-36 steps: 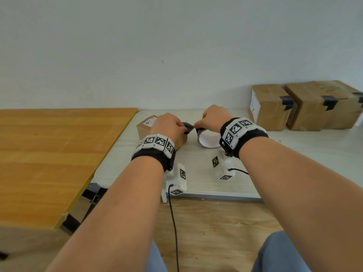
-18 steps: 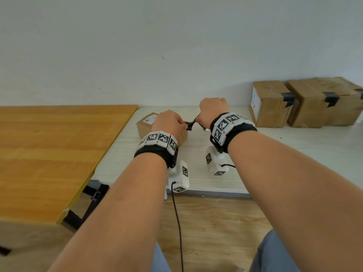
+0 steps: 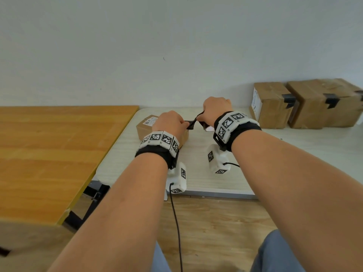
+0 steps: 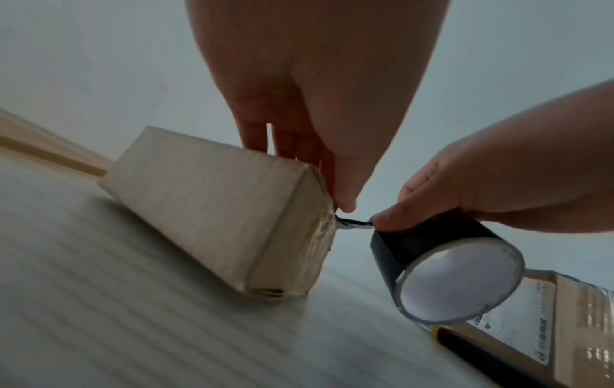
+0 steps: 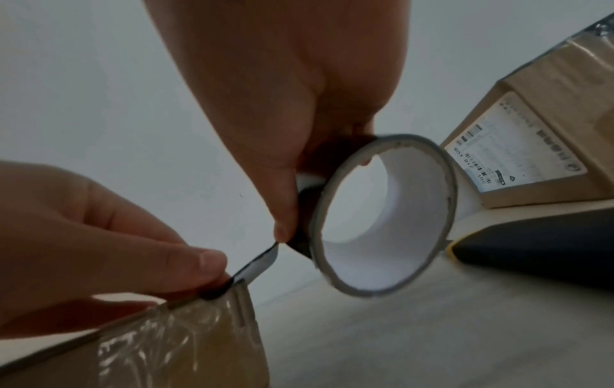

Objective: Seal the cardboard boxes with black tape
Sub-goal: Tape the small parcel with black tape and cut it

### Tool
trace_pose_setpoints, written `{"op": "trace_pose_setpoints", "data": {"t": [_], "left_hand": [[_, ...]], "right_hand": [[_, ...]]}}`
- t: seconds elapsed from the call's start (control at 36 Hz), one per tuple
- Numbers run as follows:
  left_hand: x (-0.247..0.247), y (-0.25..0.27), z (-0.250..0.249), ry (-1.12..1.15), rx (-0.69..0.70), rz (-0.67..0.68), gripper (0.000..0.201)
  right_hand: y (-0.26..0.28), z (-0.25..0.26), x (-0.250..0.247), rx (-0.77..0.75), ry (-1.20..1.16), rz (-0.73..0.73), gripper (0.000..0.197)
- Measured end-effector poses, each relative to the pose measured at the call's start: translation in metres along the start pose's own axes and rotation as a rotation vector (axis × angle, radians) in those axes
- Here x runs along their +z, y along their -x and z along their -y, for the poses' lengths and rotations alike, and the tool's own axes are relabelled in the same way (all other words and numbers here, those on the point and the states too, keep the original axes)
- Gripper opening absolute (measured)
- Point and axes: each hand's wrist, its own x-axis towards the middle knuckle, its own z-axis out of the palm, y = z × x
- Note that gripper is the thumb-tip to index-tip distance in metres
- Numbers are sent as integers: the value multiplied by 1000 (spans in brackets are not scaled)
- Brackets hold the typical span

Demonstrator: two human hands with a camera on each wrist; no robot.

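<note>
A small cardboard box [image 3: 145,128] with a white label lies on the white table [image 3: 196,179] under my left hand [image 3: 172,122]. My left hand [image 4: 342,202] pinches the free end of a black tape strip [image 4: 354,225] at the box's upper right edge [image 5: 239,291]. The strip [image 3: 191,123] runs a short way, twisted, to the black tape roll [image 5: 382,215]. My right hand [image 5: 285,231] grips that roll [image 4: 442,262] just right of the box and above the table, with the thumb on the tape's outer face.
Two larger cardboard boxes [image 3: 271,107] [image 3: 322,103] with black tape on their edges stand at the back right against the wall. A flat dark object with a yellow edge [image 5: 531,244] lies beside the nearer one. An orange wooden table [image 3: 49,154] adjoins on the left.
My right hand has lifted the roll up and away from the left hand, drawing out a short strip of tape. The left hand has stayed at the box's edge.
</note>
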Motion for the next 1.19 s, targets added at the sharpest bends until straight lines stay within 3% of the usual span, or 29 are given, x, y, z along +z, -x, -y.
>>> {"op": "trace_pose_setpoints", "data": {"t": [0.11,0.28,0.39,0.5,0.61,1.0,1.19], "left_hand": [[0,1,1,4,-12,-6,40],[-1,0,-2,-3,-45,8,39],[4,0,-2,-19,-59,1,34],[5,2,-2,-34,-39,-7,32],[5,4,-3,-73,-13,-17,30],[5,5,-2,-107,45,-28,32],[9,5,-2,-138,49,-47,33]], "right_hand": [[-6,-4,1,-5,-42,44,32],[-4,-2,2,-10,-79,53,25],[0,-2,4,-4,-136,30,34],[-2,-3,11,45,-270,51,29],[-2,-3,14,123,-381,-14,39],[2,-13,4,123,-360,80,35],[16,-37,-5,254,-359,34,34]]}}
